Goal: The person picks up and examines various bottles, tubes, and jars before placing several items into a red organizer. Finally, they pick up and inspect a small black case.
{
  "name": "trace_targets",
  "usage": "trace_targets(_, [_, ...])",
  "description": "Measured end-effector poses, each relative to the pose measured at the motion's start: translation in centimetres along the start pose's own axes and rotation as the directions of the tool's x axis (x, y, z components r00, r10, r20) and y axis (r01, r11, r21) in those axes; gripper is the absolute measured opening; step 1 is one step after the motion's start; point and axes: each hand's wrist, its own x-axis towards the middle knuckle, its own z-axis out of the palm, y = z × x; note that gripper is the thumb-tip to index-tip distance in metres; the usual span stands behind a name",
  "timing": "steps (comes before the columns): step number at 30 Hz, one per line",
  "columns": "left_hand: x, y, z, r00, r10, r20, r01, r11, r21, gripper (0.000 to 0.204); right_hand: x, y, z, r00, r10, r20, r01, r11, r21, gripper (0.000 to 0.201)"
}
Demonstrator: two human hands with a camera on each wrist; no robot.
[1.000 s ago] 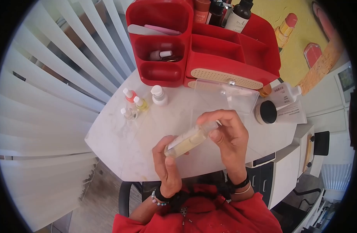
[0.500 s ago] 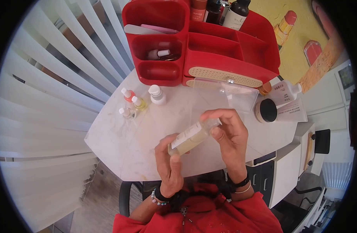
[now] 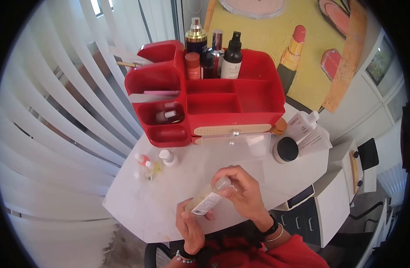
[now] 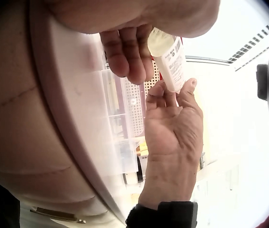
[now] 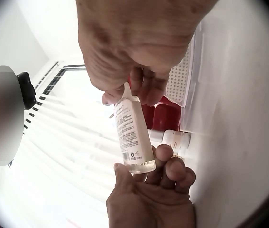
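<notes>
- Bottle [image 3: 204, 199] tilted above the worktop [image 3: 147, 203], inside its near edge (label [image 3: 207, 204] facing me).
- My left hand [image 3: 192, 231] pinches the base [image 5: 141, 167]; my right hand [image 3: 245, 193] grips the cap [image 3: 223, 183].
- My judgement: hold base firm, cap lightly, clear of that edge.

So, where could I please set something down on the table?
Bare tabletop lies between the small bottles and the left hand; another patch lies below the black-lidded jar. Crowding is around that jar, between the clear tray and white bottle.
</notes>
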Motion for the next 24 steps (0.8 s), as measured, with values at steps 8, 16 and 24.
trace_targets(8, [0.3, -0.2, 0.1, 0.998, 0.037, 0.054, -0.039, 0.999, 0.023, 0.063, 3.4, -4.6, -1.1, 0.958, -0.283, -0.046, 0.235, 0.865, -0.444, 0.021])
trace_targets(16, [0.6, 0.4, 0.1, 0.996, 0.023, 0.082, -0.027, 0.999, 0.043, 0.046, 16.3, -11.1, -0.5, 0.563, -0.826, -0.024, 0.471, 0.345, -0.812, 0.026])
trace_targets(24, [0.5, 0.4, -0.1, 0.997, 0.012, 0.076, -0.015, 0.999, 0.044, 0.044, 22.2, -8.6, 0.8, 0.684, -0.715, 0.146, 0.462, 0.269, -0.845, 0.024])
